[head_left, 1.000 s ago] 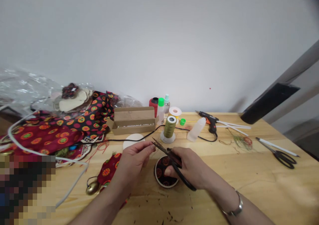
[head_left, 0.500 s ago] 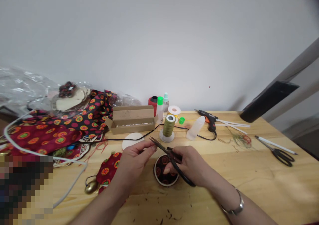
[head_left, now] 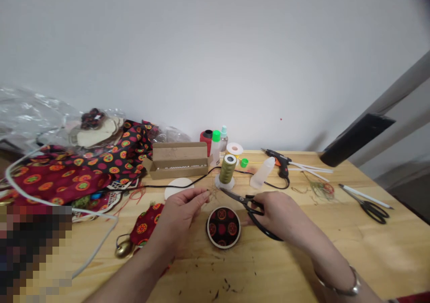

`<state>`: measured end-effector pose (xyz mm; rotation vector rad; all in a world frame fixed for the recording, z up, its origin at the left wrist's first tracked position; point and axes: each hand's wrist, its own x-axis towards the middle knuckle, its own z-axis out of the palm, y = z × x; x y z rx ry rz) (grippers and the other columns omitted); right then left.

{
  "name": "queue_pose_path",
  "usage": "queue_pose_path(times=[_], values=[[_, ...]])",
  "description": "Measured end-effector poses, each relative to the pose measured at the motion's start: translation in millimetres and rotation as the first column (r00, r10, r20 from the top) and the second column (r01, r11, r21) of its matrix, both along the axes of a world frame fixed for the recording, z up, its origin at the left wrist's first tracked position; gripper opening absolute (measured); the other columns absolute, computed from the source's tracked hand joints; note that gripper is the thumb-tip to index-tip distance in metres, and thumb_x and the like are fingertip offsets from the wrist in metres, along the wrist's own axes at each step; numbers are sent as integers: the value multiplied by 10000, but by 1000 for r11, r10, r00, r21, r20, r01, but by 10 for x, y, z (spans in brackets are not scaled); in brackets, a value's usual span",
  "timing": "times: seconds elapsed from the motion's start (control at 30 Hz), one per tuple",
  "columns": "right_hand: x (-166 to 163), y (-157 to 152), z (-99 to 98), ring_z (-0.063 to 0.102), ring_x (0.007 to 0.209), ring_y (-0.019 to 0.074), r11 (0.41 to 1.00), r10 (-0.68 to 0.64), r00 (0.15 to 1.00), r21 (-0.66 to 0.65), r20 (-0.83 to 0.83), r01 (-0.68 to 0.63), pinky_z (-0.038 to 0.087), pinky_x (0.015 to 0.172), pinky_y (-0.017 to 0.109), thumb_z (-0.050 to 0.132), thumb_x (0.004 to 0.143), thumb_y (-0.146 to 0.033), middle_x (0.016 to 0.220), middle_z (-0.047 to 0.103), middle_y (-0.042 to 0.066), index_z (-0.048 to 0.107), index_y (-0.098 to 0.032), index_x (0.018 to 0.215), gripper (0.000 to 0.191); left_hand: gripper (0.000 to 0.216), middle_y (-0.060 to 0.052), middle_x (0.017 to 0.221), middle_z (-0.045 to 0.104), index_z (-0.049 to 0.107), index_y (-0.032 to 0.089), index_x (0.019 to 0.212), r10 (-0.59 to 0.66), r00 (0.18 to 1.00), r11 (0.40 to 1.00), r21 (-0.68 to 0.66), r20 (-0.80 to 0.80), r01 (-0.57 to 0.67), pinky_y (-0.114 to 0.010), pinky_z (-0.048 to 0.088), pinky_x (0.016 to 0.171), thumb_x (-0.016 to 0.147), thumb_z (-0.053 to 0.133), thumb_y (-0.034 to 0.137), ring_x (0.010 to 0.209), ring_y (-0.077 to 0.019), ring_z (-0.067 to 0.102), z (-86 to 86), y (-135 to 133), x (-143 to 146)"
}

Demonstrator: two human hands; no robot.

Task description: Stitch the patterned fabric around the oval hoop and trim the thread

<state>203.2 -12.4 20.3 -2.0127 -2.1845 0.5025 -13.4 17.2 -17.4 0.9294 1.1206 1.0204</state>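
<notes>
My right hand point(head_left: 278, 209) grips a pair of black-handled scissors point(head_left: 253, 215), whose blades point left, just in front of the olive thread spool point(head_left: 228, 169). My left hand point(head_left: 188, 204) is closed in a pinch left of the blade tips. What its fingertips hold is too small to make out; fine strands show beside them. Between and below my hands a round disc covered in dark patterned fabric point(head_left: 223, 228), with a pale rim, lies on the table. Red patterned fabric point(head_left: 146, 222) with a brass bell point(head_left: 124, 248) lies beside my left forearm.
Behind stand an open cardboard box point(head_left: 179, 162), a green-capped bottle point(head_left: 215, 147) and a translucent bottle point(head_left: 264, 173). A glue gun point(head_left: 278, 160) and a second pair of scissors point(head_left: 374, 210) lie to the right. Patterned cloth point(head_left: 67, 173) and a white cable point(head_left: 97, 247) cover the left side.
My right hand has drawn the scissors to the right, away from my left fingertips, uncovering the fabric disc. My left hand stays nearly in place, still pinched.
</notes>
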Motion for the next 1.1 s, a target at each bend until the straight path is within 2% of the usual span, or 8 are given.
queue_pose_path(times=[0.1, 0.3, 0.47, 0.57, 0.7, 0.87, 1.0, 1.1], values=[[249, -107, -3, 559, 585, 179, 996, -40, 997, -73, 61, 44, 305, 517, 248, 650, 679, -438, 666, 652, 51, 613, -202, 666, 239, 225, 72, 453, 420, 676, 122, 677, -6, 999, 1000, -19, 45, 7, -162, 139, 376, 662, 725, 342, 390, -23, 239, -6, 1, 4], [746, -314, -170, 558, 583, 170, 987, -109, 990, -106, 88, 118, 328, 523, 253, 513, 734, -241, 701, 655, 53, 608, -190, 709, 111, 223, 25, 596, 553, 670, 100, 680, -10, 985, 995, -92, 175, 27, -148, 153, 369, 613, 756, 295, 380, 9, 268, 53, -1, 17], [896, -383, -146, 603, 708, 202, 981, -141, 990, -134, -5, 139, 392, 607, 270, 491, 727, -192, 796, 681, 58, 627, -195, 798, 154, 213, 18, 614, 554, 658, 86, 661, -44, 969, 990, -120, 243, 75, -137, 142, 365, 610, 759, 267, 372, 24, 268, 67, -3, 13], [889, -395, -113, 610, 768, 224, 981, -149, 987, -112, 62, 155, 407, 639, 288, 493, 737, -198, 850, 679, 72, 638, -203, 849, 183, 210, 17, 612, 550, 656, 85, 658, -41, 968, 992, -108, 246, 70, -135, 145, 362, 612, 755, 263, 373, 22, 274, 65, -6, 8], [708, -355, -94, 592, 848, 250, 993, -114, 969, 57, 218, 104, 421, 739, 341, 478, 797, -238, 884, 652, 111, 654, -175, 880, 205, 199, 10, 625, 570, 660, 90, 684, -20, 970, 994, -104, 242, 46, -134, 155, 364, 606, 755, 246, 378, 18, 297, 69, -1, 6], [195, -269, -87, 587, 936, 220, 995, 82, 996, 65, -47, -79, 444, 822, 340, 520, 832, -337, 1014, 632, 78, 620, -208, 1036, 261, 191, 12, 629, 574, 663, 90, 694, -28, 968, 995, -86, 249, 51, -133, 153, 367, 611, 752, 237, 378, 20, 296, 72, -3, -2], [-224, -243, -147, 512, 1087, 257, 982, 182, 966, 89, -185, -168, 415, 918, 377, 726, 621, -490, 1196, 552, 113, 457, -182, 1266, 764, 183, 18, 616, 561, 660, 94, 689, -19, 971, 997, -71, 237, 37, -140, 145, 366, 628, 742, 246, 377, 18, 290, 70, -1, -1], [-425, -247, -239, 464, 1123, 284, 975, 207, 962, 120, -177, -187, 392, 937, 425, 763, 557, -482, 1238, 514, 125, 373, -179, 1329, 916, 185, 16, 620, 567, 664, 101, 692, -15, 973, 998, -59, 232, 29, -145, 145, 364, 621, 746, 250, 378, 16, 290, 72, 2, 4]])
